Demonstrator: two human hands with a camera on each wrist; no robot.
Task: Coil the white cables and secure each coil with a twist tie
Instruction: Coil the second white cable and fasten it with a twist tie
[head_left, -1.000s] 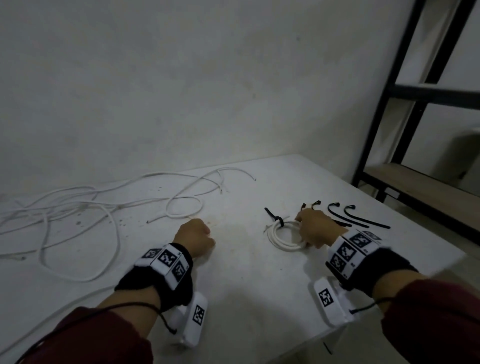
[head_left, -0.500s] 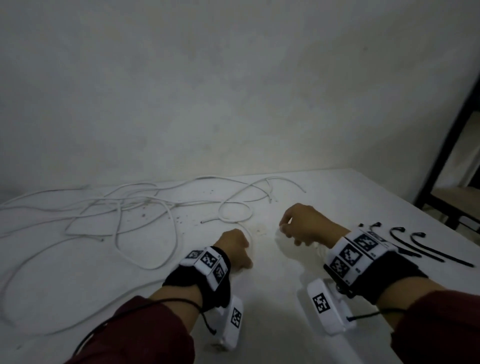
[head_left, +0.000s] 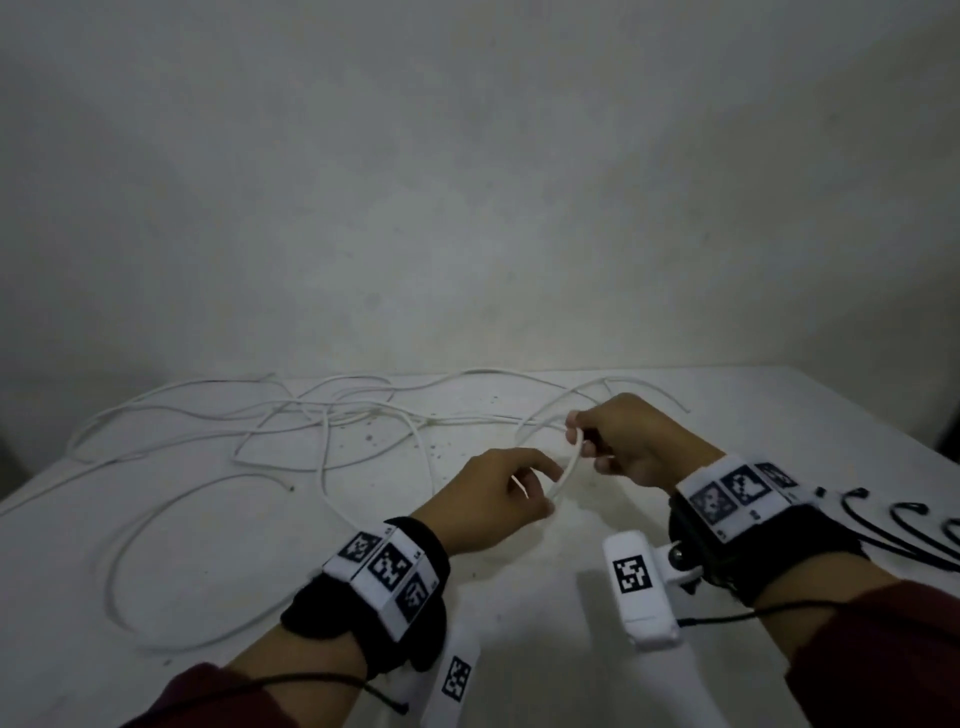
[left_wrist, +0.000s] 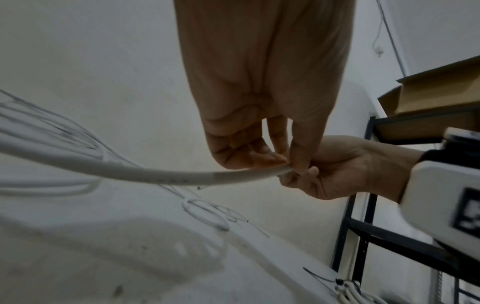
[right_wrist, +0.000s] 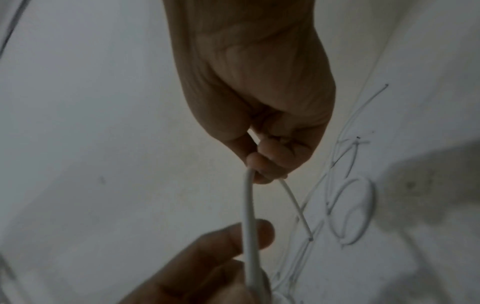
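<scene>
Two hands meet above the white table (head_left: 519, 623), sharing one stretch of white cable (head_left: 569, 470). From the head view the right hand (head_left: 631, 441) sits at about two o'clock of the left hand (head_left: 493, 501), close beside it. The right hand's fingers are curled, pinching the cable near its end; a short free tail hangs past them in the right wrist view. The left hand's thumb and fingertips close on the same cable lower down, though how firmly is hard to tell from the blurred wrist pictures. At ten o'clock of the hands, more loose white cables (head_left: 322, 431) sprawl in tangled loops over the table. Black twist ties (head_left: 914, 535) lie at three o'clock, by the right wrist.
</scene>
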